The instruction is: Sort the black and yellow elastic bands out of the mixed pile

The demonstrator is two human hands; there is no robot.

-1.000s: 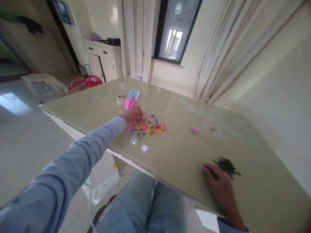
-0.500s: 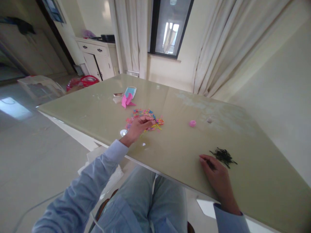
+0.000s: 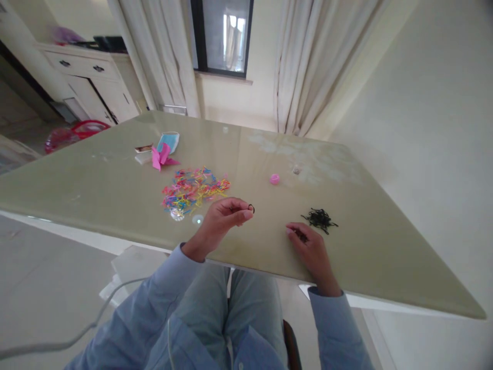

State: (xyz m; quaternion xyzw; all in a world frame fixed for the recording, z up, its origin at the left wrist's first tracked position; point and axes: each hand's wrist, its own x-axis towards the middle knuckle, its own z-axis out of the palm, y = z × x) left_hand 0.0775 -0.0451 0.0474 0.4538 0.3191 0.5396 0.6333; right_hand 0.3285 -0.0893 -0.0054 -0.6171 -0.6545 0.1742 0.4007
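Note:
Between the thumb and forefinger of my left hand is a small black rubber band, its loop poking out past the fingertips. That hand is above the table, right of a loose pile of multicoloured rubber bands. My right hand rests on the table with fingers curled in; something dark shows inside the curl, too small to make out. Just beyond it lies a heap of black rubber bands.
A pink ring-shaped roll stands mid-table, near a small clear piece. Farther left lie a blue face mask and a crumpled pink paper. Shiny round bits sit by the coloured pile. The table's front edge is over my lap.
My left hand has come away from the coloured pile, rightward and nearer my right hand, with the black band in its pinch. The view has turned right.

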